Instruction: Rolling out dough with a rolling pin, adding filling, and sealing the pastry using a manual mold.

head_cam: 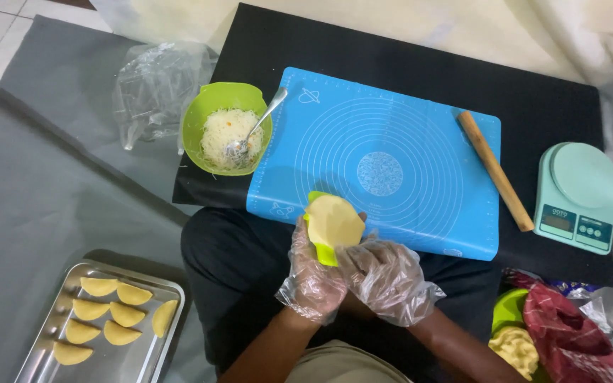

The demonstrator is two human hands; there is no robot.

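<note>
Head view, looking down at a seated person's lap and low work surface. Both hands are wearing loose clear plastic gloves. The left hand (pixel 311 273) is cupping a lime-green dumpling press (pixel 323 248) from below, fingers curled around its left edge and gripping it. A round sheet of pale yellow dough (pixel 333 220) is lying on the press, just over the near edge of the blue silicone mat (pixel 406 135). The right hand (pixel 384 276) is resting against the press's lower right side w/ fingers bent toward it; the glove is bunching there, so it is probably touching the press, but a firm grip cannot be told.

The mat is lying on a black board (pixel 533 92). A wooden rolling pin (pixel 495 170) is lying diagonally across the mat's right edge. To the right of it, a pale green kitchen scale (pixel 580 195) is sitting on the board. At the mat's left, a green bowl (pixel 200 117) is holding white shredded filling (pixel 223 138) w/ a metal spoon (pixel 258 128) leaning in it. A crumpled clear plastic bag (pixel 154 89) is lying just beside the bowl.

Lower left: a steel tray (pixel 118 362) is holding seven folded half-moon pastries (pixel 115 312), approx. in two rows. Lower right: a lump of yellow dough (pixel 516 347) is sitting in a second green bowl (pixel 509 308), next to a red plastic bag (pixel 569 337).
</note>
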